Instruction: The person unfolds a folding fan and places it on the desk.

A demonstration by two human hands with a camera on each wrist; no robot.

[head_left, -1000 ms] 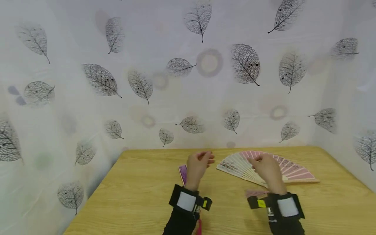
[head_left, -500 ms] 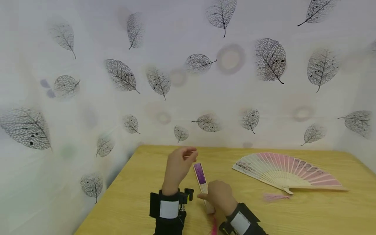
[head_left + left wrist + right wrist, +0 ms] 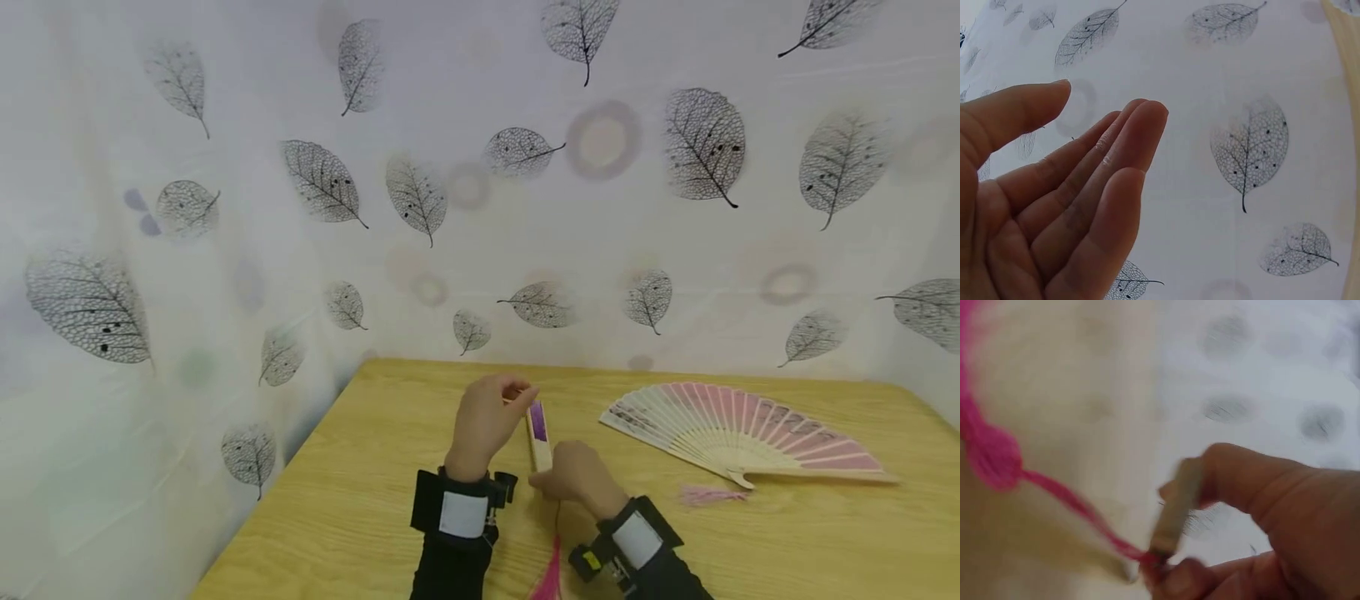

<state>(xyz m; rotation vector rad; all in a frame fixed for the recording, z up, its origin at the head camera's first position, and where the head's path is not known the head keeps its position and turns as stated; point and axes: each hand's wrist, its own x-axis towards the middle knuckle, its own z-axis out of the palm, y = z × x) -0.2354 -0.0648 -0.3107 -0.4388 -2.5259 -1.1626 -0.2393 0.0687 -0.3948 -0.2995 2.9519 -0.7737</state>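
Note:
A folded hand fan (image 3: 540,442) with a purple top section and pale wooden sticks is pinched at its near end by my right hand (image 3: 579,477). From that end a pink tassel (image 3: 552,571) hangs; the right wrist view is blurred but shows its cord (image 3: 1079,509) running to the fan's base (image 3: 1179,503) between thumb and fingers. My left hand (image 3: 487,421) is beside the fan's far end, fingers gently bent and thumb apart. In the left wrist view, the left hand (image 3: 1079,194) holds nothing.
A spread pink and white fan (image 3: 738,429) lies on the wooden table (image 3: 337,500) to the right, its pale pink tassel (image 3: 712,495) beside it. Behind the table hangs a leaf-patterned curtain (image 3: 420,67).
My right hand has moved left from above the spread fan to the folded fan, gripped its near end and raised it towards my left hand. The head view has turned right-to-left.

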